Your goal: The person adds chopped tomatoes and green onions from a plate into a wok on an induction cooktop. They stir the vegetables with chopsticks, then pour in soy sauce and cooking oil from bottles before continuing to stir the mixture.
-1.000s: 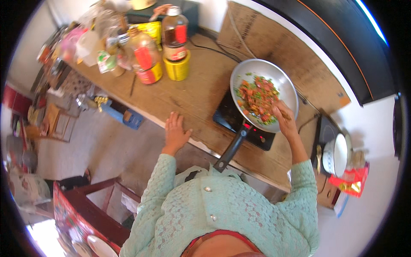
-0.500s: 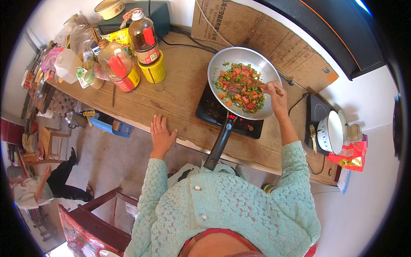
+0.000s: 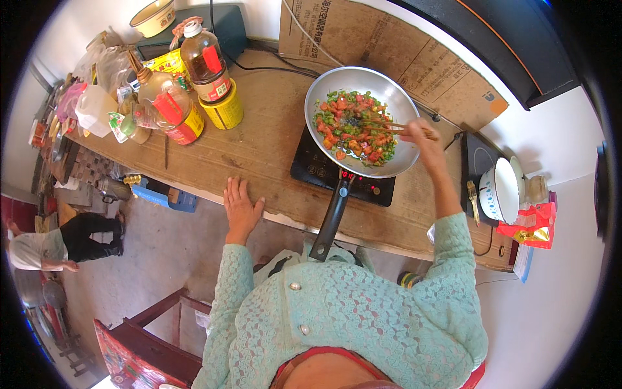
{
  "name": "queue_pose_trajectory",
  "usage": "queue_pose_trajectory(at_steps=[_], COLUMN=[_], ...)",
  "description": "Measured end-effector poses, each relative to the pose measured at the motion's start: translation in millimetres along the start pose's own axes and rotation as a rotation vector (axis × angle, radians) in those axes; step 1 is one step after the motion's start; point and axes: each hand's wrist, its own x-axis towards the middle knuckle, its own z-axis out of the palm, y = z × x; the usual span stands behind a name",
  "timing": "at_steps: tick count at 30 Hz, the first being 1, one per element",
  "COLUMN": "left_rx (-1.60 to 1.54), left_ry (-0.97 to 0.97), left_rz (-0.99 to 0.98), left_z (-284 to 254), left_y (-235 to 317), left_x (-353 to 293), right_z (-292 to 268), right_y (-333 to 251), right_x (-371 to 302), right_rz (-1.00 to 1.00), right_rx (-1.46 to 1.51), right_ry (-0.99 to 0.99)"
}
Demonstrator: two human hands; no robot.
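A silver frying pan (image 3: 383, 83) with a long black handle (image 3: 332, 222) rests on a black induction cooker (image 3: 312, 166) with lit red digits. Chopped red tomato and green pepper pieces (image 3: 353, 126) lie in the pan. My right hand (image 3: 424, 139) is closed around a pair of wooden chopsticks (image 3: 392, 127), whose tips reach into the food from the right. My left hand (image 3: 242, 206) lies flat at the table's front edge, left of the handle, fingers stretched out and holding nothing.
Sauce bottles (image 3: 206, 61) and a yellow tub (image 3: 223, 113) crowd the left side of the table. A white enamel pot (image 3: 500, 194), a brush (image 3: 473, 202) and a red packet (image 3: 532, 225) sit at the right. Cardboard (image 3: 389, 48) stands behind the pan. Another person (image 3: 65, 245) is across the room.
My right hand has shifted slightly right, and the chopsticks and food have moved in the pan. My left hand stays flat on the table. The other person has changed from sitting to standing.
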Motion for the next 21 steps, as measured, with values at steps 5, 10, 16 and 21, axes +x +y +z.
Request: queue_pose_trajectory(at_steps=[5, 10, 16, 21], left_rx=[-0.011, -0.007, -0.002, -0.012], left_ry=[0.004, -0.018, -0.017, -0.044], left_rz=[0.002, 0.02, 0.032, 0.019], left_z=[-0.9, -1.8, -1.9, -3.1], left_y=[2.5, 1.8, -1.0, 0.2], left_x=[-0.6, 1.1, 0.7, 1.1], right_z=[-47.4, 3.9, 67.8, 32.9], right_y=[-21.4, 10.5, -14.7, 4.4], right_x=[-25.3, -31.1, -30.9, -13.7], right_rz=[0.066, -0.025, -0.069, 0.041], right_rx=[-0.144, -0.029, 0.051, 0.104], right_ry=[0.117, 0.105, -0.095, -0.068])
